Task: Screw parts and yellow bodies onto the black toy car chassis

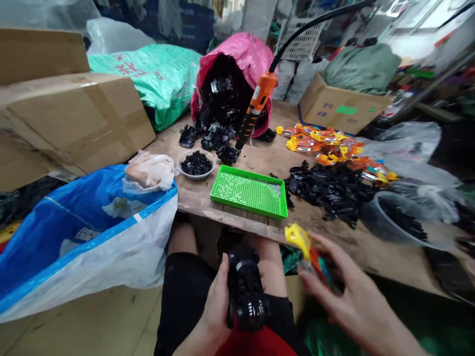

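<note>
My left hand (216, 302) is wrapped around a black toy car chassis (246, 291) above my lap. Between the thumb and fingers of my right hand (341, 282), to the right of the chassis, is a yellow and orange plastic toy part (302, 241) with some silver and teal on it; its lower end is hidden by the fingers. The two pieces are apart. Just past my hands, on the table, lies a green perforated tray (248, 211) holding small silver pieces, likely screws. An orange and black electric screwdriver (256, 110) hangs above the table by its cable.
A pink sack (256, 52) spills black toy bodies at the back. A bowl of small black parts (196, 165) stands left of the tray. Black parts (330, 190), orange-yellow parts (326, 143) and a clear tub (401, 220) lie right. A blue-white bag (111, 252) and cardboard boxes (77, 116) flank the left.
</note>
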`<state>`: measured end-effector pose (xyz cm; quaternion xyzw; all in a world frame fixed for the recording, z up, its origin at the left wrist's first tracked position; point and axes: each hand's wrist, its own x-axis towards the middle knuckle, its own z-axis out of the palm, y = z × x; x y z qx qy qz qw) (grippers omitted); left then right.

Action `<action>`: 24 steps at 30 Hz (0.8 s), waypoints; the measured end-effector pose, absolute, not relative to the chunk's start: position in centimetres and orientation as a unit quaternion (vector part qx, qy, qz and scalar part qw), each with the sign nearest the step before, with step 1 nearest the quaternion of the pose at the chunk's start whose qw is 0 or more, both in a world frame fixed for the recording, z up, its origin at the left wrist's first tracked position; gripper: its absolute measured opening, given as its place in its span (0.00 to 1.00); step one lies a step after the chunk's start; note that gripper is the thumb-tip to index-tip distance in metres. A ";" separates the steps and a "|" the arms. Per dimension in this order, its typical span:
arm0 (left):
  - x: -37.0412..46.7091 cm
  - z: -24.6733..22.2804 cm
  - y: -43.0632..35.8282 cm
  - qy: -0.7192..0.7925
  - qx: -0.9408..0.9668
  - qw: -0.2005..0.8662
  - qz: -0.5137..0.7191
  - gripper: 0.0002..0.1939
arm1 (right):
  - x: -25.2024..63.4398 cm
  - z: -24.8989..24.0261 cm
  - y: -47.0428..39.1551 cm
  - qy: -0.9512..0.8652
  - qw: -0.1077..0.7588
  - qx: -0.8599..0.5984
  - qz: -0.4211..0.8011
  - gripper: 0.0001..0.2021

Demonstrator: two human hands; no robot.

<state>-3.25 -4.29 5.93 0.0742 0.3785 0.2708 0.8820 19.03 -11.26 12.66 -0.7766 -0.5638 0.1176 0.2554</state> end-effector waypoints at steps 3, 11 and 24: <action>-2.9 5.9 -4.4 0.446 0.109 0.827 0.324 0.35 | 13.1 12.5 -12.4 -0.576 0.271 -0.755 0.158 0.31; -2.6 4.9 -5.6 0.513 0.318 0.712 0.359 0.39 | 9.0 9.6 -10.8 -0.592 0.264 -0.751 0.129 0.36; -2.9 5.5 -6.8 0.438 0.586 0.590 0.342 0.25 | 12.2 8.1 -11.9 -0.564 0.300 -0.735 0.227 0.25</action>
